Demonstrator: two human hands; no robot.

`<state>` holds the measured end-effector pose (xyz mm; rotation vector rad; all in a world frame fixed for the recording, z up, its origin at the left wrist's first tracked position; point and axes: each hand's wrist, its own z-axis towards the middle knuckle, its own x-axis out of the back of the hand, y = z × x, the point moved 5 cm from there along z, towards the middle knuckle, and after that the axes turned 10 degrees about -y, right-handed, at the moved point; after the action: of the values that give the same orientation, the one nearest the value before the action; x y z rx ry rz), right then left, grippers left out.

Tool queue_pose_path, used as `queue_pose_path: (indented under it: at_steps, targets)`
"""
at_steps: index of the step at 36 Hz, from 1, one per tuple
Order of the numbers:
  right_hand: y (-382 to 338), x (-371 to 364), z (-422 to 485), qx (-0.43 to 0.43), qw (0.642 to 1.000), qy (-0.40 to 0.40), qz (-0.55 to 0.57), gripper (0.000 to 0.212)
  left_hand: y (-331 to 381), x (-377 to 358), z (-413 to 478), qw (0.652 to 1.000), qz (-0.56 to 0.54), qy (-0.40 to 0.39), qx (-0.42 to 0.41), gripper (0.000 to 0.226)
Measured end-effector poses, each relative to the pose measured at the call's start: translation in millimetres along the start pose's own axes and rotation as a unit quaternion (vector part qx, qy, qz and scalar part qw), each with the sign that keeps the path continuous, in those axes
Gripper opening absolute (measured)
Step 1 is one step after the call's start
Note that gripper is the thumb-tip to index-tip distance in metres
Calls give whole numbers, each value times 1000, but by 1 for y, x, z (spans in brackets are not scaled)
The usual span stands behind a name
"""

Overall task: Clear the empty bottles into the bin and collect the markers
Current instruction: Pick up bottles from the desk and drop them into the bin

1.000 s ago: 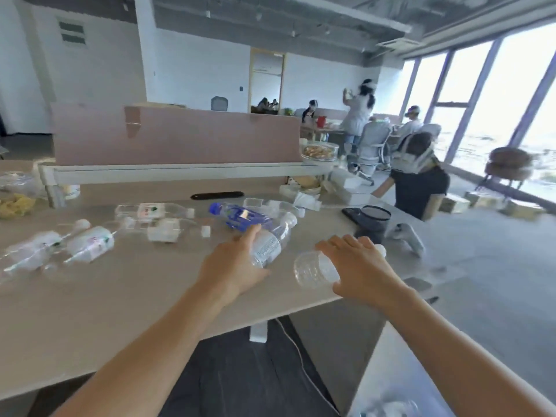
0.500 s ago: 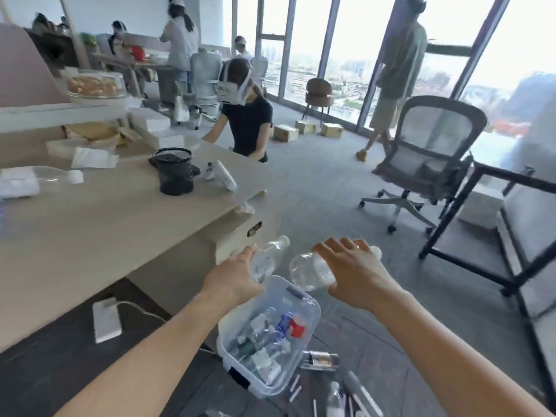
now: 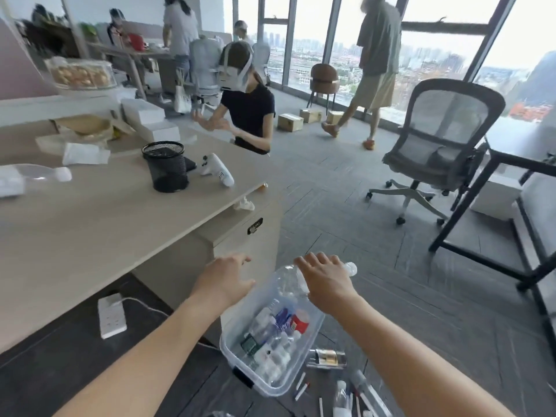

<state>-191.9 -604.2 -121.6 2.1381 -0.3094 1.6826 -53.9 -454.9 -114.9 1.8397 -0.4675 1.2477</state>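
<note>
A clear plastic bin point(image 3: 313, 335) stands on the floor beside the desk, holding several empty bottles. My right hand point(image 3: 326, 279) is over the bin's far end, shut on a clear empty bottle point(image 3: 288, 281) whose white cap sticks out to the right. My left hand point(image 3: 224, 281) hovers over the bin's left rim with fingers apart and nothing in it. Several markers point(image 3: 302, 386) and bottles point(image 3: 341, 397) lie on the floor just right of the bin. Another empty bottle point(image 3: 33, 176) lies at the desk's left edge.
The wooden desk point(image 3: 90, 224) carries a black mesh pen cup point(image 3: 167, 167), a white controller point(image 3: 218, 171) and boxes. A power strip point(image 3: 111, 317) lies under it. A seated person is behind the desk, a grey office chair point(image 3: 436, 145) and black frame table point(image 3: 511, 188) stand right.
I have turned from the desk to the floor bin. My left hand has let go of its bottle over the bin. My right hand still holds its bottle, now lower.
</note>
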Motion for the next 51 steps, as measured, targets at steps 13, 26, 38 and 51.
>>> queue_pose_path:
  at_steps: [13, 26, 38, 51]
  targets:
    - [-83, 64, 30, 54, 998, 30, 7, 55, -41, 71, -55, 995, 14, 100, -10, 43]
    - [-230, 196, 30, 189, 970, 144, 50, 59, -138, 200, -175, 970, -5, 240, 42, 42]
    - [-445, 241, 21, 376, 908, 180, 28, 61, -312, 275, -358, 919, -15, 325, 222, 44]
    - [-577, 254, -18, 475, 860, 186, -9, 60, -444, 290, -464, 856, 19, 333, 395, 47]
